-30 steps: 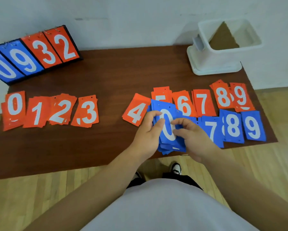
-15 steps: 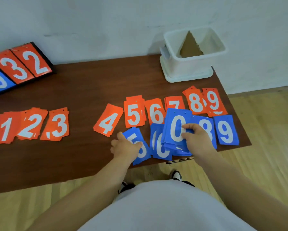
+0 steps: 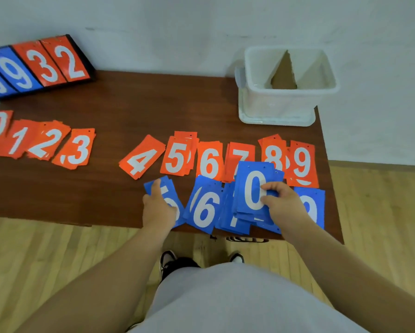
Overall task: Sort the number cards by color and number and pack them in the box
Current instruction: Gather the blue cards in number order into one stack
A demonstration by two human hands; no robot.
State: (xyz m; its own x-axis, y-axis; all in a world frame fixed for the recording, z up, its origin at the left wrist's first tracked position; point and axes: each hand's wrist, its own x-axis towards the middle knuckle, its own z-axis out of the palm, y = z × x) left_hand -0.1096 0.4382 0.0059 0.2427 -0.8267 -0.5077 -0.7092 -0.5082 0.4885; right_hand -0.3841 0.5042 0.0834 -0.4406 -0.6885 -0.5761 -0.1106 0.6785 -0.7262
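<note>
The right hand (image 3: pixel 282 204) pinched the blue stack (image 3: pixel 254 191) topped by a 0, long axis pointing toward the box (image 3: pixel 285 104) beyond it; the left hand (image 3: pixel 157 205) pressed flat on the blue 5 pile (image 3: pixel 164 188), farther from the box.

Box (image 3: pixel 281 109) behind 2 card rows (image 3: pixel 241 159) on table (image 3: pixel 129 111)

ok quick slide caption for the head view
Right hand holds a blue stack, 0 on top, over the blue row; left hand rests on blue 5s.
</note>
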